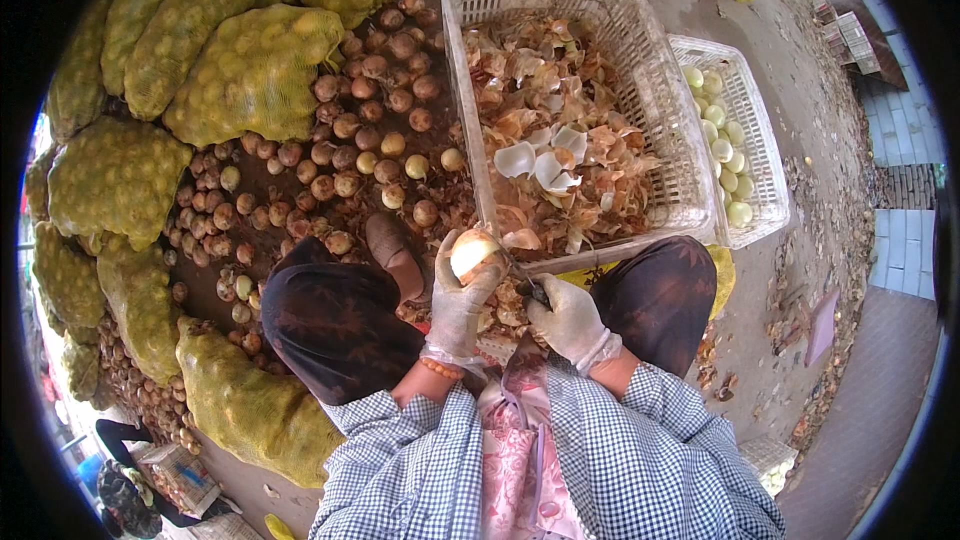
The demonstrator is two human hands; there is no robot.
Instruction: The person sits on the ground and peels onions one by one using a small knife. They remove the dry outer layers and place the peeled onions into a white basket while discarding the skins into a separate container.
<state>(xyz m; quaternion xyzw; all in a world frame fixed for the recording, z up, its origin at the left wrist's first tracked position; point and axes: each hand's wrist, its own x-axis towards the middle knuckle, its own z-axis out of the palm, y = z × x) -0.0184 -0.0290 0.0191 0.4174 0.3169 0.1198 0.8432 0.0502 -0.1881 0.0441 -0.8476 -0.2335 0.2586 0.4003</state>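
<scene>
My left hand (459,311), in a pale glove, grips a yellow-brown onion (474,255) in front of the near corner of a large white plastic crate (679,157). Part of the onion's surface is bright and shiny. In my right hand (574,319), also gloved, is a small knife (538,294) with a dark handle; its blade is narrow and hard to make out near the onion. Inside the crate lies a heap of brown onion skins (555,112), with several white pieces of peel (551,161) on top.
Loose unpeeled onions (360,127) cover the ground at left. Full yellow mesh sacks (255,75) stand behind and beside them. A smaller white crate (765,187) holds peeled onions (724,142) at right. Another person (131,491) is at lower left, near a crate (180,476).
</scene>
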